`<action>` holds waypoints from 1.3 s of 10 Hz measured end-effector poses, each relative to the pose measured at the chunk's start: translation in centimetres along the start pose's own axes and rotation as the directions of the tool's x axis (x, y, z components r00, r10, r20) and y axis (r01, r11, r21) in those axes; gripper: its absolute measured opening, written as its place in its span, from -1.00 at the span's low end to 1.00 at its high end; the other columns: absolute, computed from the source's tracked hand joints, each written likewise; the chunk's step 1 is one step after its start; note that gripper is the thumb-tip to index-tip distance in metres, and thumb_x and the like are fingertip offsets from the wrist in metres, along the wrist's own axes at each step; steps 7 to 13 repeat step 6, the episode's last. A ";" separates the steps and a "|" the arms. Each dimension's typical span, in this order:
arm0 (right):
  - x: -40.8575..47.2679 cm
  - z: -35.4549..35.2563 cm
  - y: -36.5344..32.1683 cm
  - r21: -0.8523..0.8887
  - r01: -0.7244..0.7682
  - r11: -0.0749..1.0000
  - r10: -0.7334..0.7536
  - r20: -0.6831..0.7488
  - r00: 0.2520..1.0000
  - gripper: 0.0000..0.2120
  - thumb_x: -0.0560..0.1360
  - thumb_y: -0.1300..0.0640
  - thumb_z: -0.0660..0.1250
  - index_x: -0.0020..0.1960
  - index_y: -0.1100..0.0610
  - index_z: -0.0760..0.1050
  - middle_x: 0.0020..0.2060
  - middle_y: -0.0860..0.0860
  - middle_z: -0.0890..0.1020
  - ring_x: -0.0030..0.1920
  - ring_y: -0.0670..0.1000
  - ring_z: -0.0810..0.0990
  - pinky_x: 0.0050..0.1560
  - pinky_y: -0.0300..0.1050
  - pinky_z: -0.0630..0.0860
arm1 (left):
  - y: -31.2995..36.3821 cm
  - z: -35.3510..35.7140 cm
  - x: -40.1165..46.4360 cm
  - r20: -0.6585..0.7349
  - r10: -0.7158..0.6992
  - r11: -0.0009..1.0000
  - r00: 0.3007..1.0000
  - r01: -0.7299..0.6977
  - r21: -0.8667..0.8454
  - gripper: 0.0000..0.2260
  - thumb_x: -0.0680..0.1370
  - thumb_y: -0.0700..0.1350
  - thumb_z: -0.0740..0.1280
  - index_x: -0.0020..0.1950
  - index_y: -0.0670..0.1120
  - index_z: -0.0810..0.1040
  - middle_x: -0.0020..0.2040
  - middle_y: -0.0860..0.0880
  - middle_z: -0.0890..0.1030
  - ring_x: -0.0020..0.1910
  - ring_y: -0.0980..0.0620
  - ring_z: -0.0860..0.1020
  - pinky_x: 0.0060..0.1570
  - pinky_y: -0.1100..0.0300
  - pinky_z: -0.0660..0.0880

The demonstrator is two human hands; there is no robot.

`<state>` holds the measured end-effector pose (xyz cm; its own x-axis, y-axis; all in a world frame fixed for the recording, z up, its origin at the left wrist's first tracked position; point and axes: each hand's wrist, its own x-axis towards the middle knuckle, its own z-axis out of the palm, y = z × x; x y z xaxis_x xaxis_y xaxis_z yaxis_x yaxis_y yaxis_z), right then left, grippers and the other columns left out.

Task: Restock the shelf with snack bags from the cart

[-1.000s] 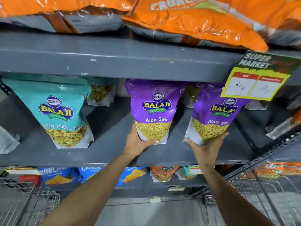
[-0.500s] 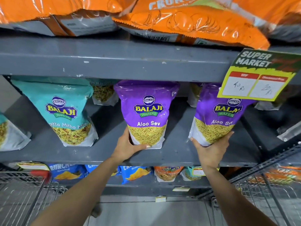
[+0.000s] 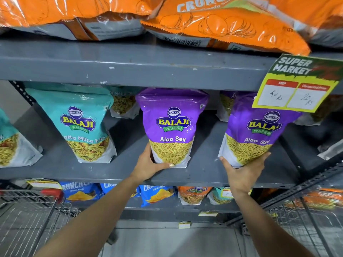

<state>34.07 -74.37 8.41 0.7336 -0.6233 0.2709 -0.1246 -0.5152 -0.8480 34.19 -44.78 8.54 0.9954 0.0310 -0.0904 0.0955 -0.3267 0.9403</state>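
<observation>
Two purple Aloo Sev bags stand upright on the grey middle shelf (image 3: 204, 169). My left hand (image 3: 148, 166) grips the bottom left corner of the centre purple bag (image 3: 172, 125), thumb across its front base. My right hand (image 3: 243, 169) cups the base of the right purple bag (image 3: 254, 130), which leans a little to the left and sits at the shelf's front. The wire cart (image 3: 27, 216) with a red handle is at the lower left.
A teal Khatta Mitha Mix bag (image 3: 79, 125) stands left of the centre bag, with more bags behind. Orange bags (image 3: 222, 21) overhang the top shelf. A yellow price tag (image 3: 295, 89) hangs over the right bag. Blue and orange bags fill the lower shelf (image 3: 157, 195). A wire rack (image 3: 306, 216) stands at right.
The centre purple bag has been slid left along the shelf by my left hand, widening the gap to the right bag. My right hand stays under the right bag.
</observation>
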 end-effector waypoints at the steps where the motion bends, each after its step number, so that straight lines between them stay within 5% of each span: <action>1: -0.2 -0.1 0.0 -0.004 -0.002 1.000 0.002 -0.004 1.000 0.40 0.08 -0.16 0.67 0.58 0.29 -0.14 0.37 0.34 0.36 0.40 0.32 0.32 0.40 0.18 0.30 | 0.1 0.0 0.0 0.014 0.000 1.000 1.000 0.000 -0.005 -0.21 0.21 0.07 0.63 0.32 0.17 0.29 0.18 0.21 0.56 0.18 0.21 0.53 0.12 0.22 0.50; 3: -0.4 -0.2 -0.2 0.008 -0.022 1.000 0.022 0.012 1.000 0.42 0.07 -0.14 0.67 0.58 0.27 -0.18 0.41 0.32 0.32 0.43 0.30 0.29 0.43 0.18 0.28 | 0.4 0.0 -0.1 0.027 -0.009 1.000 1.000 0.009 -0.003 -0.19 0.24 0.05 0.61 0.38 0.10 0.26 0.21 0.14 0.53 0.19 0.17 0.51 0.10 0.26 0.49; 4: -0.8 -0.2 0.2 0.013 -0.013 1.000 0.013 0.007 1.000 0.42 0.09 -0.15 0.66 0.58 0.30 -0.18 0.47 0.32 0.24 0.49 0.28 0.20 0.48 0.13 0.19 | 0.3 -0.1 -0.6 0.031 -0.019 1.000 0.999 0.019 0.002 -0.13 0.21 0.09 0.63 0.40 0.09 0.24 0.27 0.11 0.53 0.23 0.13 0.52 0.21 0.13 0.51; 5: -1.9 -0.8 -0.5 0.048 0.009 0.999 -0.008 -0.017 1.000 0.30 0.18 -0.14 0.62 0.57 0.33 -0.13 0.52 0.30 0.16 0.54 0.24 0.11 0.54 0.11 0.12 | -0.4 -0.8 -1.6 0.059 -0.006 0.998 0.998 0.010 -0.067 -0.01 0.16 0.15 0.63 0.47 0.08 0.19 0.38 0.11 0.47 0.33 0.13 0.48 0.31 0.07 0.47; 6: -4.4 -1.7 -2.0 0.194 0.076 0.978 -0.057 -0.101 0.993 -0.04 0.35 0.01 0.54 0.55 0.23 0.09 0.47 0.21 0.24 0.51 0.16 0.23 0.51 0.03 0.22 | -0.7 -1.5 -4.2 -0.170 0.024 0.997 0.985 -0.036 -0.066 -0.20 0.20 0.18 0.59 0.34 -0.04 0.41 0.27 0.06 0.56 0.25 0.11 0.53 0.32 0.09 0.45; 13: -4.4 -1.7 -2.0 0.194 0.076 0.978 -0.057 -0.101 0.993 -0.04 0.35 0.01 0.54 0.55 0.23 0.09 0.47 0.21 0.24 0.51 0.16 0.23 0.51 0.03 0.22 | -0.7 -1.5 -4.2 -0.170 0.024 0.997 0.985 -0.036 -0.066 -0.20 0.20 0.18 0.59 0.34 -0.04 0.41 0.27 0.06 0.56 0.25 0.11 0.53 0.32 0.09 0.45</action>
